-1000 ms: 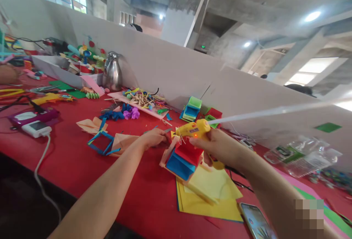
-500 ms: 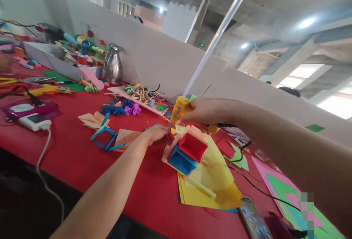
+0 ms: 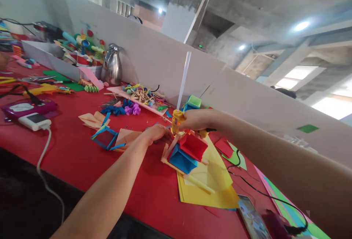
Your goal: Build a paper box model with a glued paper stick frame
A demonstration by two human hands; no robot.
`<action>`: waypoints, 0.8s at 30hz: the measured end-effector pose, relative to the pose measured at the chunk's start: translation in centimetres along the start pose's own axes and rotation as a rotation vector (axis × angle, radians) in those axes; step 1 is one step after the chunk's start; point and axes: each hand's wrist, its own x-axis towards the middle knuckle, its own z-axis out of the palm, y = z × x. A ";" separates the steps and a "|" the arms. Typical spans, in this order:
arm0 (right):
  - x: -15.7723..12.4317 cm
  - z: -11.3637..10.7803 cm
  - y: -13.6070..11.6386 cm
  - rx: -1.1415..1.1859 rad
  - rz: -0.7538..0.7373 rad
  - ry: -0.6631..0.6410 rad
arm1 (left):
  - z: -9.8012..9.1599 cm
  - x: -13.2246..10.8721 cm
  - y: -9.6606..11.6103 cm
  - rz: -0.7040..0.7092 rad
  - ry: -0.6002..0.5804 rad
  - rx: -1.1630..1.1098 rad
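Observation:
My right hand [image 3: 198, 119] is wrapped round a yellow glue gun [image 3: 177, 119] whose nozzle points down at a small model of red and blue paper on wooden sticks [image 3: 183, 152]. A long clear glue stick [image 3: 183, 79] rises from the gun's back. My left hand [image 3: 157, 132] rests on the red table [image 3: 68, 147] at the model's left edge, fingers curled against it; what they pinch is hidden. Yellow paper sheets [image 3: 209, 191] lie under and beside the model.
A blue stick frame [image 3: 106, 138] and tan paper lie left of my left hand. A steel jug [image 3: 112, 66], a tray of sticks [image 3: 140, 98], and a white phone on a cable [image 3: 34, 120] stand farther left. A black cord [image 3: 261, 193] and a phone [image 3: 251, 219] lie at right.
My right hand swung the glue gun from level to upright, so the glue stick now points up and the nozzle down. The left hand stayed by the model.

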 end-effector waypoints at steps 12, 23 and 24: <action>-0.2 0.1 -0.7 -0.105 -0.017 -0.024 | 0.1 0.1 -0.1 -0.013 0.021 -0.010; 0.1 0.1 -0.7 -0.163 -0.006 -0.035 | 0.0 0.2 -0.1 -0.025 0.028 0.004; 0.2 0.2 -0.6 -0.159 -0.006 -0.035 | 0.0 0.2 -0.2 -0.025 0.026 0.004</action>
